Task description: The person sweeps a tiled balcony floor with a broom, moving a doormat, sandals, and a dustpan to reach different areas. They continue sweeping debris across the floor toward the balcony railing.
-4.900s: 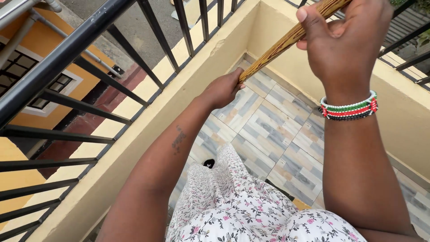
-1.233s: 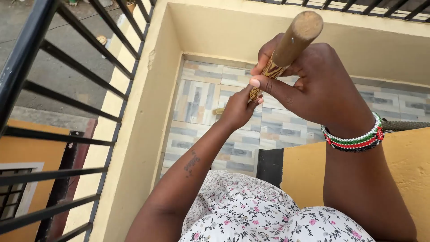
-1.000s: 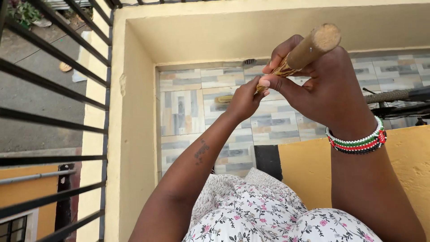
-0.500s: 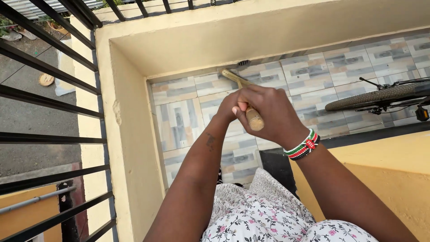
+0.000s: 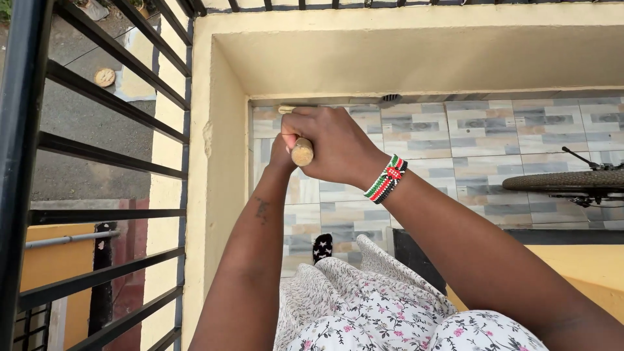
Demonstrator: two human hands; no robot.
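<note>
Both my grips are clamped on the wooden handle (image 5: pixel 302 152), right hand (image 5: pixel 331 146) on top, left hand (image 5: pixel 281 156) beneath (mostly hidden); I keep its far head (image 5: pixel 286 109) flat in the left floor corner.

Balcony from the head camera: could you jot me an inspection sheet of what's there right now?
Surface: tiled floor in grey and beige, walled by a yellow parapet.
Job's things: wooden handle seen end-on; its far end lies along the foot of the back wall.
Clutter: bicycle tyre at the right edge; small floor drain by the back wall.
Hands: right hand closed around the handle top; left hand grips just below, mostly hidden.
Cables: nothing seen.
Surroundings: black metal railing on the left, street below; beaded bracelet on the right wrist; floral dress.
</note>
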